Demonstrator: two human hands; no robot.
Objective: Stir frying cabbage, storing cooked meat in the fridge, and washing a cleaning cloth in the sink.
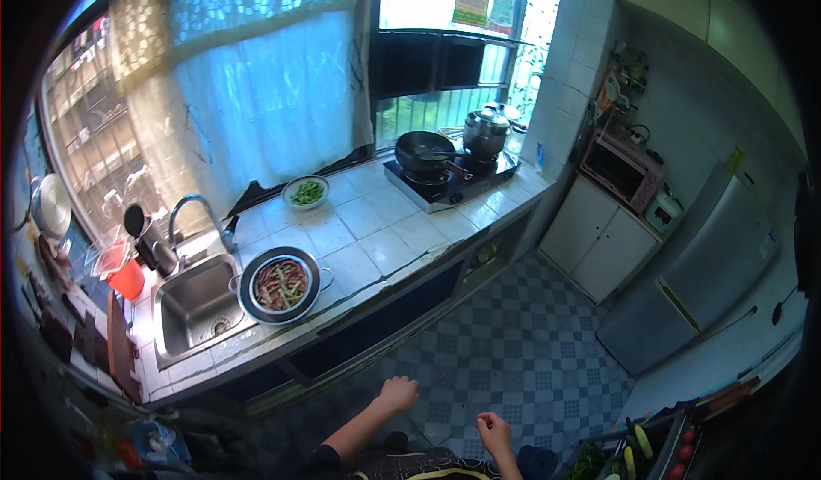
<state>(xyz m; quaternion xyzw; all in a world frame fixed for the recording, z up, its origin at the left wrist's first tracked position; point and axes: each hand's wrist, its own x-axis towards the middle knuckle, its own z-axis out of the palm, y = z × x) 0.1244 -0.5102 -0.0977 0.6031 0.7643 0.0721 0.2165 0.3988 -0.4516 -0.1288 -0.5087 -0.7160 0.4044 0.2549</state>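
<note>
My left hand [399, 395] hangs over the tiled floor in front of the counter, back up and fingers curled under. Its palm is hidden, so I cannot tell whether anything is in it. To its right, low by my body, is my right hand [494, 431], thumb and fingertips drawn together; anything between them is too small to make out. Neither hand touches the counter. Before me on the white-tiled counter [378, 249], a metal bowl of cut reddish and green bean pieces [281, 285] sits on a dark round two-handled pan [308, 310].
Left of the bowl is a steel sink [192, 297] with a curved faucet [192, 201]. Cut greens fill a bowl [306, 193] near the window. A wok [417, 153] and steel pot [485, 135] stand on the gas stove [436, 194]. A refrigerator [696, 274] stands right; vegetables [632, 448] lie lower right.
</note>
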